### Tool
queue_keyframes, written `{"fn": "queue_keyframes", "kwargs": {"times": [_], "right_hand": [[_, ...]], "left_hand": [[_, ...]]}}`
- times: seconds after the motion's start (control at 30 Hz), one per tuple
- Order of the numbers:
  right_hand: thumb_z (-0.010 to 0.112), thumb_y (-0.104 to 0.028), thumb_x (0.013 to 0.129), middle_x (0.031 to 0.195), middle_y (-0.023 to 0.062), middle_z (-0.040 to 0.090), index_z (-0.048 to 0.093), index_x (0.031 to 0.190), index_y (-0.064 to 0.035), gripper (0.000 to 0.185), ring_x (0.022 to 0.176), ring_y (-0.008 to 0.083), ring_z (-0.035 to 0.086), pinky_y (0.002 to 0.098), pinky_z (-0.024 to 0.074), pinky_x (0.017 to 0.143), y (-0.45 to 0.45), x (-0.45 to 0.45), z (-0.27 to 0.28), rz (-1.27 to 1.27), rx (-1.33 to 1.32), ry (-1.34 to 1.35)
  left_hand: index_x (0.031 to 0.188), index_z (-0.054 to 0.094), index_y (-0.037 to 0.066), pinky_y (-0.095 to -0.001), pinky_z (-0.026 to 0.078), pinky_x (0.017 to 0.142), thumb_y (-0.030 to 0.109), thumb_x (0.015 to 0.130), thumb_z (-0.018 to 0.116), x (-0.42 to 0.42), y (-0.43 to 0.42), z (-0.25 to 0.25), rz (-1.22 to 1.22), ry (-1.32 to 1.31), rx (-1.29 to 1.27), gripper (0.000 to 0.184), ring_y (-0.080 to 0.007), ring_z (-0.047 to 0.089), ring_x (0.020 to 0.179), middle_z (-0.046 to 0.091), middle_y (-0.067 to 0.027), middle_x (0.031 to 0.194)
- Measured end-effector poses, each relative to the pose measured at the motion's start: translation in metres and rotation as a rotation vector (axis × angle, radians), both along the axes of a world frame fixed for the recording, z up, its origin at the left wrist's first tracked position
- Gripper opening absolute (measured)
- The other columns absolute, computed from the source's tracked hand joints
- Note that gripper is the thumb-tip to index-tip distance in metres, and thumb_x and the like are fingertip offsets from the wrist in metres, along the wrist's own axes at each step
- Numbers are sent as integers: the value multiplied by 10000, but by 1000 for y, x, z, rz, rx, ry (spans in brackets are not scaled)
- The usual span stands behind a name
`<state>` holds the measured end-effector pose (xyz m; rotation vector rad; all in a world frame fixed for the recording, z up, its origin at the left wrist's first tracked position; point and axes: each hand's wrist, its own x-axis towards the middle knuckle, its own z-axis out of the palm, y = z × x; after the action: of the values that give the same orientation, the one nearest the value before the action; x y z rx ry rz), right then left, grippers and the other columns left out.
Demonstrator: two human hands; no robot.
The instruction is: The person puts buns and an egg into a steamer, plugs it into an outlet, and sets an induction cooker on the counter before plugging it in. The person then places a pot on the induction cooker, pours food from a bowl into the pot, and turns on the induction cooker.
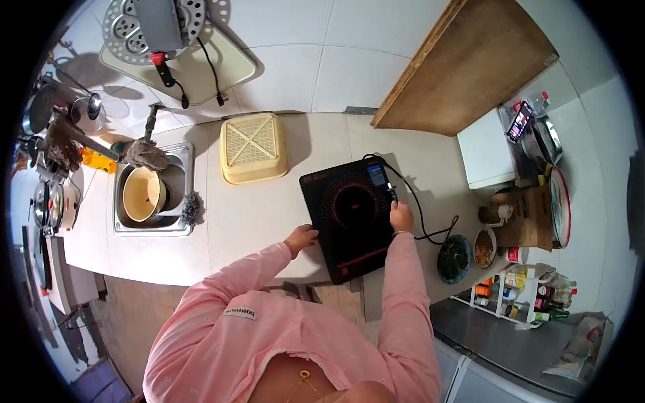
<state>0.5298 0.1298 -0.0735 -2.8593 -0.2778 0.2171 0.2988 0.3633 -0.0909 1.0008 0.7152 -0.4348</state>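
Exposure adequate; indoor light fairly bright, source out of frame. Soft shadows fell on wall tiles behind the hanging board [232, 64] and on the c'top [255, 248] right of the yellow basket [254, 149]. Sink [185, 161] showed minor glare. Wide-angle distortion heavy: edges curved, corners blacked out w/ round vignette. Ctr. reasonably sharp; small labels, far L & R periph. soft, detail n/legible.

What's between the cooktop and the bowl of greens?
Head view: a black cord on the counter between cooktop and bowl, with the right arm's pink sleeve crossing there too.
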Motion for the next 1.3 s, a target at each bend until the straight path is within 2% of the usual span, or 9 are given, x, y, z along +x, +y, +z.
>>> {"fn": "queue_keyframes", "kwargs": {"times": [0.2,0.3,0.5,0.67,1.03,1.13,1.2,1.23,1.3], "right_hand": [[418,-304,909,859,235,607,597,832,23,380,815,423,573,502,446,733,26,15,-3,148,-6,45],[415,-294,908,863,247,607,603,860,21,370,835,425,574,504,449,736,27,27,-13,193,-19,61],[419,-307,902,837,228,623,619,848,0,370,805,413,595,495,466,722,48,13,-14,193,-55,7],[413,-313,906,865,212,630,620,867,-17,363,828,400,597,484,471,728,60,-13,-7,85,-60,45],[434,-298,901,965,241,607,582,952,10,345,901,414,574,486,457,764,76,-35,-2,71,50,112],[425,-288,912,959,231,609,578,940,9,335,901,407,576,489,455,763,75,-43,2,63,44,74],[451,-248,907,995,193,590,571,972,-5,278,934,377,563,473,449,780,79,-42,8,21,-9,106],[462,-234,899,1006,184,585,563,976,-4,263,946,367,556,463,447,781,82,-41,10,65,6,-26],[483,-208,884,1029,164,575,547,985,-1,239,972,346,541,445,443,783,93,-38,16,156,40,-291]], "left_hand": [[1214,458,-1,-357,478,798,140,869,504,-8,4,20,164,-12,36,375,-209,547,932,555,-103,1070],[1246,434,9,-368,490,773,124,864,502,-3,14,29,178,-79,5,405,-218,552,934,555,-103,1088],[1257,428,22,-381,489,777,113,847,512,0,38,12,111,-24,184,428,-219,551,940,560,-98,1078],[1117,536,12,-281,477,583,127,822,547,-10,56,-4,128,-84,225,316,-144,541,682,579,-58,871],[1214,475,-17,-295,498,639,135,843,526,-43,73,-5,175,-49,232,404,-180,581,792,594,-84,957],[1110,542,5,-259,480,574,128,841,522,-49,121,-35,489,-123,603,296,-147,575,706,608,-72,868],[1021,550,-26,-280,459,705,59,819,526,-53,171,-50,805,-183,862,220,-186,567,757,608,-111,864],[1008,550,-27,-299,460,733,56,810,533,-57,194,-52,845,-196,1172,215,-206,564,778,596,-130,877],[1053,523,-36,-358,434,824,120,784,596,-65,243,-51,813,-54,1242,320,-269,544,919,559,-176,1018]]}}
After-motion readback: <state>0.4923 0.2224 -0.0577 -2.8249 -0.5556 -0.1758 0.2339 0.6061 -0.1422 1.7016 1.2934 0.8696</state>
